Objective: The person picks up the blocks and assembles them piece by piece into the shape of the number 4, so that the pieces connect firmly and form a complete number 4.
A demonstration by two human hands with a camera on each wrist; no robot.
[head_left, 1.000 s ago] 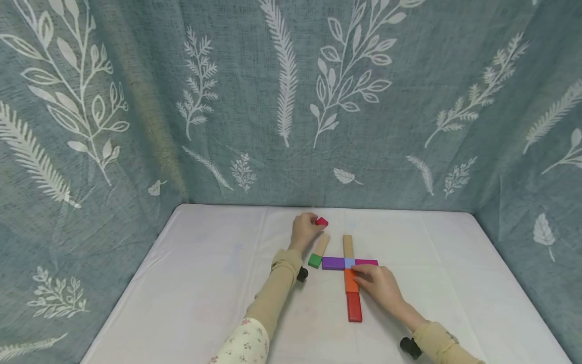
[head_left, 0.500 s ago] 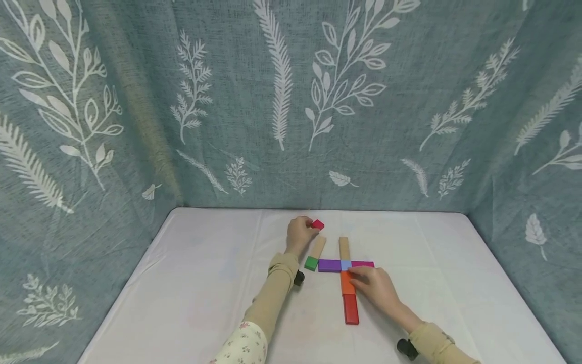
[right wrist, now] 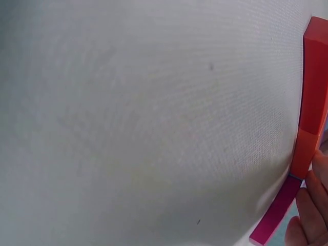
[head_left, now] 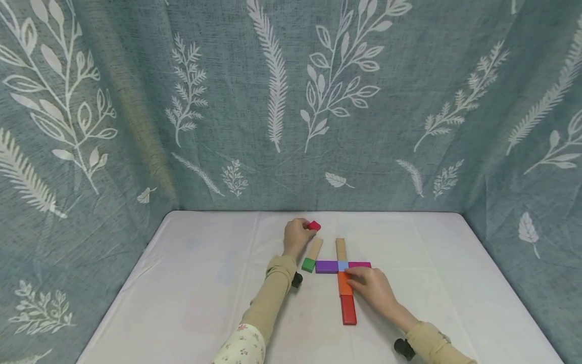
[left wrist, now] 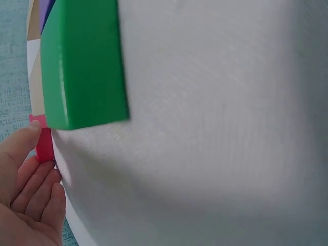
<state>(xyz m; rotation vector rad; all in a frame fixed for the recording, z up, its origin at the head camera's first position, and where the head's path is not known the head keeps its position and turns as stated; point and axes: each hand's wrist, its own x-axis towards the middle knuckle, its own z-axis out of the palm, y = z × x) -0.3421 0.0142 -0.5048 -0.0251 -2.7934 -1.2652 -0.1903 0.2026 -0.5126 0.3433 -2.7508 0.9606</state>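
Observation:
My left hand pinches a small red-pink block between thumb and fingers at the far side of the table; the left wrist view shows the thumb on its end. Just nearer lies a plain wooden block, with a green block at its near end. My right hand touches the orange block with its fingertips, close to a light blue square. Around that square, a purple block, a magenta block, another wooden block and the orange one form a cross.
A red block extends the cross's near arm. White cloth covers the table, and a grey-green leaf-patterned curtain hangs behind it and at both sides. A dark wrist camera sits under the right wrist.
The whole head view has shifted slightly, so everything sits a little further left and lower. Both hands keep their places relative to the blocks.

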